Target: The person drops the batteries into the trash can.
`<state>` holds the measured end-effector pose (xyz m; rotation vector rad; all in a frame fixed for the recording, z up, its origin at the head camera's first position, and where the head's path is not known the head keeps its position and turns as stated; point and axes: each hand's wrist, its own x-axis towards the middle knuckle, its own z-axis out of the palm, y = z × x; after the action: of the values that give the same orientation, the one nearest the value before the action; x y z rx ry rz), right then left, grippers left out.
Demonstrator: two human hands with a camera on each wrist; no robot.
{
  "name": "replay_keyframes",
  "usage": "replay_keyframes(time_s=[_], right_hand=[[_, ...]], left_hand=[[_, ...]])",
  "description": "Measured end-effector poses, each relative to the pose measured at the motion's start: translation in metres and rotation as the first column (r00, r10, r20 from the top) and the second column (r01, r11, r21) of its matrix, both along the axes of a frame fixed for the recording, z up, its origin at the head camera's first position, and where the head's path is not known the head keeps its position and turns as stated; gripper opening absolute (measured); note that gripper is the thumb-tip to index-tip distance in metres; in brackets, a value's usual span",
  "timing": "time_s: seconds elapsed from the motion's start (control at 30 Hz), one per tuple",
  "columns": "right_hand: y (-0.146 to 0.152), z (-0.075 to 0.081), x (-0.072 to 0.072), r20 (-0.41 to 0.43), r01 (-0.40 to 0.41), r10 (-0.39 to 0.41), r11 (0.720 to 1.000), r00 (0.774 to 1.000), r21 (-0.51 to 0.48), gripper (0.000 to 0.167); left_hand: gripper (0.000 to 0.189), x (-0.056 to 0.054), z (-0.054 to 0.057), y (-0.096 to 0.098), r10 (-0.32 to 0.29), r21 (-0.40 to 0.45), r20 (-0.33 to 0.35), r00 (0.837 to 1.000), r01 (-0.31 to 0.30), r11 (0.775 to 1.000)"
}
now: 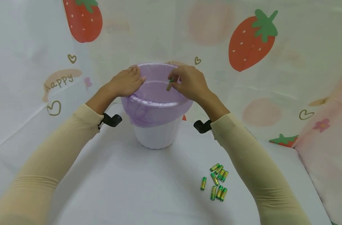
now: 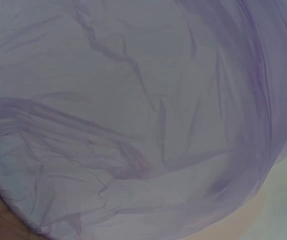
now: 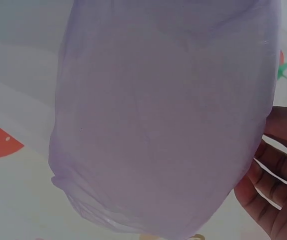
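A white bin stands upright, lined with a purple plastic bag folded over its rim. My left hand rests on the left side of the rim, thumb pointing over the opening. My right hand is over the right side of the rim, pinching a green battery between thumb and fingers above the bin's opening. In the right wrist view, the bag hides the fingertips of the right hand and the battery. The left wrist view is filled mostly by the bag.
Several green-and-yellow batteries lie in a loose group on the white tabletop, right of and nearer than the bin. A printed cloth backdrop with strawberries hangs behind the bin.
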<state>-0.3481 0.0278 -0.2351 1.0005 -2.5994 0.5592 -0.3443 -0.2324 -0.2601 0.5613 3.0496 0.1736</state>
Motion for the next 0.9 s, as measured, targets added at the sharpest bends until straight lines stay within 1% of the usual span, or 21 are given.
replay_keyframes(time_s=[0.1,0.27,0.47,0.63,0.73,0.8,0.9], right_hand=[[0.0,-0.001,-0.001,-0.001,-0.007,0.007,1.0,1.0,0.001,0.016],[-0.001,0.0,0.0,-0.008,-0.018,0.018,1.0,1.0,0.0,0.016],[0.004,-0.001,0.005,-0.011,-0.024,0.024,1.0,1.0,-0.01,0.014],[0.016,-0.005,0.014,-0.023,-0.03,0.03,0.999,0.999,-0.035,0.013],[0.026,-0.008,0.021,-0.027,-0.029,0.027,0.997,0.999,-0.067,0.013],[0.032,-0.01,0.025,-0.041,-0.035,0.032,0.995,0.999,-0.095,0.013],[0.039,-0.013,0.031,-0.077,-0.065,0.055,0.989,0.995,-0.135,0.013]], left_hand=[[0.07,-0.001,0.0,0.001,-0.002,-0.013,-0.004,1.0,0.002,1.0],[0.07,-0.001,0.0,0.001,-0.001,-0.008,-0.007,1.0,0.001,1.0],[0.069,-0.001,-0.001,-0.001,-0.001,-0.004,-0.008,1.0,0.001,1.0],[0.07,0.001,-0.001,-0.001,0.007,0.002,-0.003,1.0,-0.007,1.0],[0.07,0.001,-0.002,-0.001,0.007,0.004,-0.002,1.0,-0.007,1.0],[0.07,0.0,-0.002,-0.001,0.006,0.002,-0.001,1.0,-0.006,1.0],[0.07,0.001,-0.002,-0.002,0.01,-0.005,-0.01,1.0,-0.01,1.0]])
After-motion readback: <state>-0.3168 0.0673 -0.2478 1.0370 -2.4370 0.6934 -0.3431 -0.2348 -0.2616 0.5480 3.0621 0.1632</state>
